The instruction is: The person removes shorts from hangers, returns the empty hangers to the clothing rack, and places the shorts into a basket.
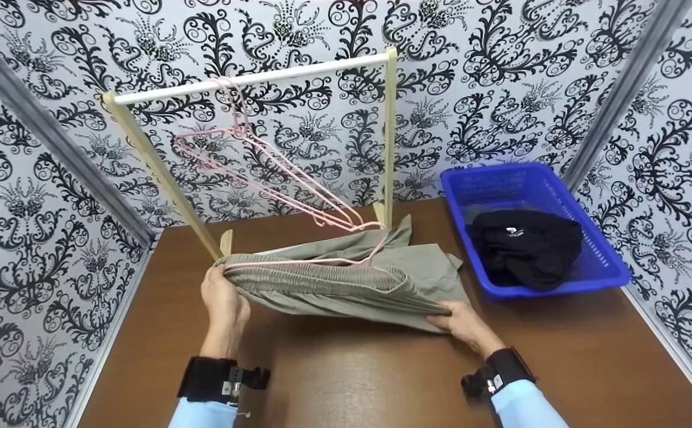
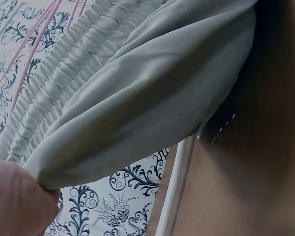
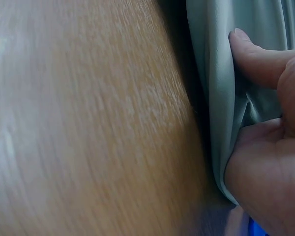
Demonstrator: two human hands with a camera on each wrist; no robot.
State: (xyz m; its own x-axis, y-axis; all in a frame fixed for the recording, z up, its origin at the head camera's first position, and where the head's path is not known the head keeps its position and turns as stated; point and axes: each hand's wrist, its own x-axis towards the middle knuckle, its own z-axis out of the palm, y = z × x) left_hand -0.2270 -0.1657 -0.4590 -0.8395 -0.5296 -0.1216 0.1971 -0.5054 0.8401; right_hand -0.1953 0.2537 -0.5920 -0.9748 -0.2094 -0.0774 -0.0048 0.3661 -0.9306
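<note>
Olive-grey elastic-waist pants are held up off the table between both hands, the gathered waistband facing the rack. At the waistband's left end my left hand pinches the cloth; in the left wrist view only part of this hand shows. My right hand grips the cloth at the right, with thumb and fingers round a fold in the right wrist view. A pink hanger lies along the waistband opening, partly hidden by the cloth. The pant legs trail back over the table to the right.
Behind the pants stands a small rack with a white rod and wooden posts. Pink hangers hang from the rod. A blue basket at the right holds a black garment. Patterned walls enclose the brown table.
</note>
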